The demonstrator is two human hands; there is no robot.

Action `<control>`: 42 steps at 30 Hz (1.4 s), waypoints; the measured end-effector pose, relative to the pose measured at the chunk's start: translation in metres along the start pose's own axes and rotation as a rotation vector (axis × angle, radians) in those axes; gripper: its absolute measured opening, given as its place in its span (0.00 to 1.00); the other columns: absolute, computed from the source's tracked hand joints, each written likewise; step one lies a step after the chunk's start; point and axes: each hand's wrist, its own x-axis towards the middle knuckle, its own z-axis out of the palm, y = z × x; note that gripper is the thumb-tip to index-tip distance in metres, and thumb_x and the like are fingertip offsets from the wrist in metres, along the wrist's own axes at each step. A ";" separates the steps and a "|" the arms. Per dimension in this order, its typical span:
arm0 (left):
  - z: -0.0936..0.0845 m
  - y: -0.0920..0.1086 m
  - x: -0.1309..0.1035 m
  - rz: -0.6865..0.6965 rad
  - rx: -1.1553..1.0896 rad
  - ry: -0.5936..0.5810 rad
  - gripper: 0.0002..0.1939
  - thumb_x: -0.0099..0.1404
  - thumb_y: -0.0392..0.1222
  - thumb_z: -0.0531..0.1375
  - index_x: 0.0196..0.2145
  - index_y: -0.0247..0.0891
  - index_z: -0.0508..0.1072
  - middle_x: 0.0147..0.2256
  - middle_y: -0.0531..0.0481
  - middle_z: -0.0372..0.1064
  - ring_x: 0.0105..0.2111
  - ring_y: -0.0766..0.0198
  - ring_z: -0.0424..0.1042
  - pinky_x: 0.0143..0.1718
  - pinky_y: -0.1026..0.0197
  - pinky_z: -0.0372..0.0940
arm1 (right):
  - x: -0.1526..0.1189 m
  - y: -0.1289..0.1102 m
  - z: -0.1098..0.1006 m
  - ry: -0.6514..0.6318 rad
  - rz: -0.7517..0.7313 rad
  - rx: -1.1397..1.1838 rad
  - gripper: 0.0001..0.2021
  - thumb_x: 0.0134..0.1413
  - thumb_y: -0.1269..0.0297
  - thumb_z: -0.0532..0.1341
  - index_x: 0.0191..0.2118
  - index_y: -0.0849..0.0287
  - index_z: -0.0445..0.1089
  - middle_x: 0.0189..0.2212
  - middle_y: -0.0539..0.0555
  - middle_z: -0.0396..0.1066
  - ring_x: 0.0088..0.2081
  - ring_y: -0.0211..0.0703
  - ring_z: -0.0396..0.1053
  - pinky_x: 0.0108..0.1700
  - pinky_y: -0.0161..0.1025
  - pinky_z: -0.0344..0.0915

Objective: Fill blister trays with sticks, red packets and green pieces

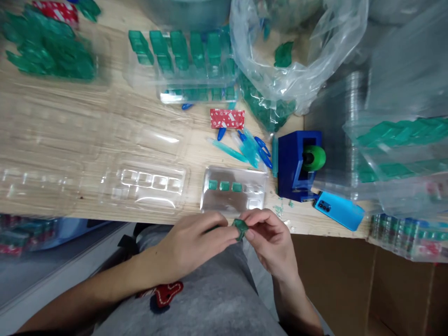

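Observation:
My left hand point(199, 240) and my right hand point(269, 238) meet in front of the table's near edge. Between their fingertips they both pinch a small green translucent piece point(240, 227). Just beyond them lies a clear plastic tray point(227, 200) with three green pieces point(224, 186) in a row of its small compartments. To its left sits another clear tray point(154, 191) with nothing green in it. Blue and light-blue plastic sticks point(250, 148) lie loosely behind the tray, beside a red patterned packet point(227, 119).
A blue tape dispenser point(289, 165) with a green roll stands right of the tray, near a blue phone point(339, 211). Green pieces are heaped point(52, 53) at the back left. An open plastic bag point(304, 79) and trays of green pieces point(178, 49) stand at the back.

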 end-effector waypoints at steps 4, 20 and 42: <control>0.004 -0.003 -0.004 -0.258 -0.245 -0.057 0.08 0.71 0.39 0.53 0.40 0.39 0.73 0.31 0.53 0.73 0.29 0.71 0.74 0.32 0.70 0.69 | 0.007 0.000 -0.020 0.118 -0.257 -0.535 0.13 0.55 0.75 0.63 0.43 0.50 0.73 0.37 0.49 0.76 0.40 0.37 0.74 0.43 0.36 0.72; 0.002 -0.022 -0.008 -0.960 -1.020 -0.125 0.10 0.64 0.47 0.60 0.39 0.39 0.71 0.34 0.53 0.69 0.27 0.70 0.73 0.33 0.65 0.68 | 0.046 -0.006 -0.045 -0.162 -0.590 -1.277 0.12 0.61 0.75 0.59 0.49 0.59 0.71 0.43 0.58 0.76 0.45 0.45 0.72 0.45 0.44 0.69; 0.004 -0.006 0.006 -0.857 -1.158 0.048 0.05 0.62 0.37 0.62 0.37 0.38 0.72 0.33 0.54 0.74 0.32 0.68 0.78 0.38 0.65 0.73 | 0.019 -0.010 -0.007 -0.130 -0.252 -0.610 0.09 0.60 0.67 0.63 0.46 0.51 0.73 0.39 0.51 0.77 0.42 0.41 0.75 0.43 0.40 0.73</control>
